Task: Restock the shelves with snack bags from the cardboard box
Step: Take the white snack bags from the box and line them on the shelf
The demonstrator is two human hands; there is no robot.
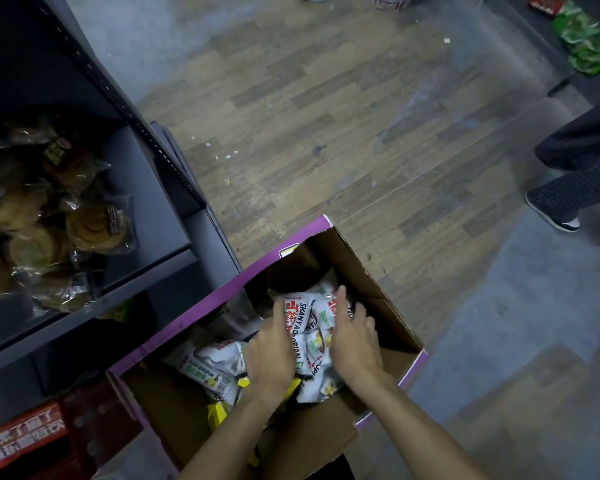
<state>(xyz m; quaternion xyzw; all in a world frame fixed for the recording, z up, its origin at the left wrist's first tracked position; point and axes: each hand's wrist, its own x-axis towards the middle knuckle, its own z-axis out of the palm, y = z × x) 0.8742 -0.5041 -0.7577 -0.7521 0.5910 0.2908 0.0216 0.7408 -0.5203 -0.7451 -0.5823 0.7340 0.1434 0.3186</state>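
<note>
An open cardboard box (371, 271) with purple outer sides stands on the floor below me. Inside lie several white snack bags (215, 362) with red and green print, plus some yellow packets. Both my hands are inside the box around a bunch of white bags (310, 327). My left hand (271, 351) grips the bunch from the left, fingers curled over it. My right hand (354, 334) presses against the bunch from the right with straight fingers. A dark shelf (146, 188) stands at the left.
The shelf tray holds clear packs of round brown pastries (49, 220). A red crate (49, 441) sits at the lower left. Another person's legs and shoe (568, 188) stand at the right. Green snack bags (589, 43) lie on a low shelf, far right.
</note>
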